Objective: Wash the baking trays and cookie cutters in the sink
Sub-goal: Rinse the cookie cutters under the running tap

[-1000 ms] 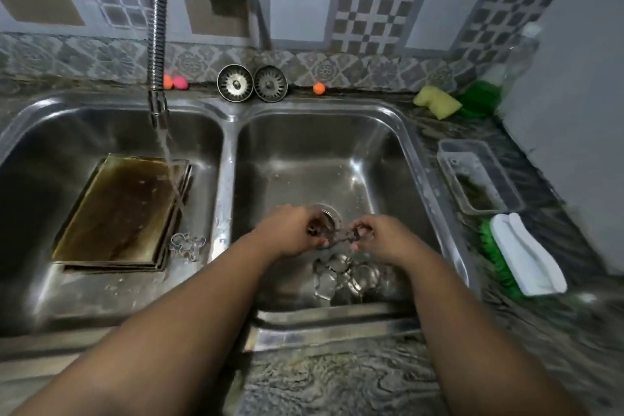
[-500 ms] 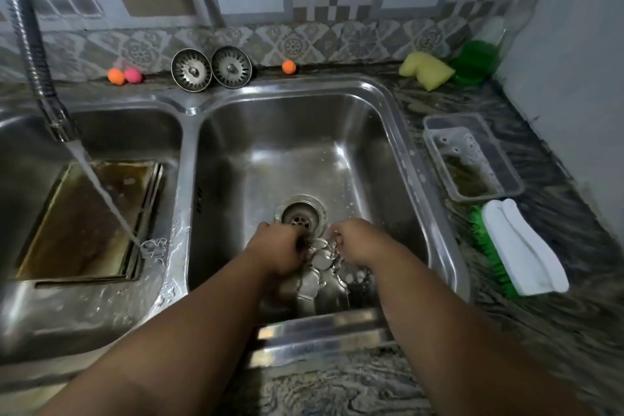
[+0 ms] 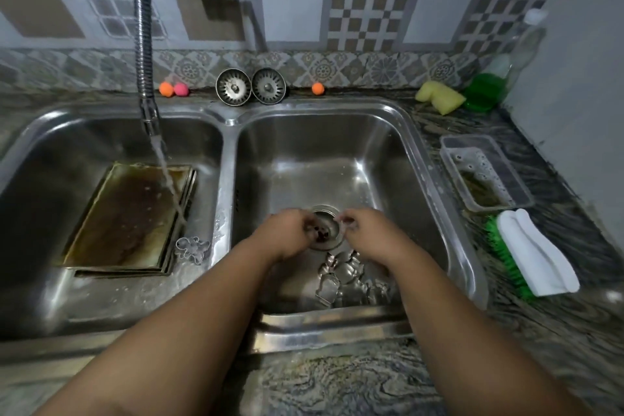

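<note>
- The fingers (image 3: 305, 226) of the left hand (image 3: 287, 235) are curled inward over the drain (image 3: 326, 233) of the right basin (image 3: 304, 145). Blur hides whether they pinch anything.
- The fingers (image 3: 344, 221) of the right hand (image 3: 369, 235) curl towards them from the other side. A faint glint at the tips may be a small cutter, but I cannot tell.
- The two hands sit low in the basin, near each other but apart.
- Just nearer than the hands, a heap of cookie cutters (image 3: 341, 277) lies on the basin floor, away from the running water.
- In the left basin (image 3: 101, 135), a lone cutter (image 3: 192, 248) lies at the near right corner of the stacked, brown-stained baking trays (image 3: 125, 219). The stream from the tap hose (image 3: 143, 44) lands along their right edge.
- The step in hand looks like working through the cutters one at a time. The trays appear not yet scrubbed.
- The next move likely calls for a firm pinch on thin wet metal and a carry across the divider into the stream.
- The sponge (image 3: 440, 98) and brush (image 3: 537, 253) wait on the table (image 3: 337, 382) for the trays.
</note>
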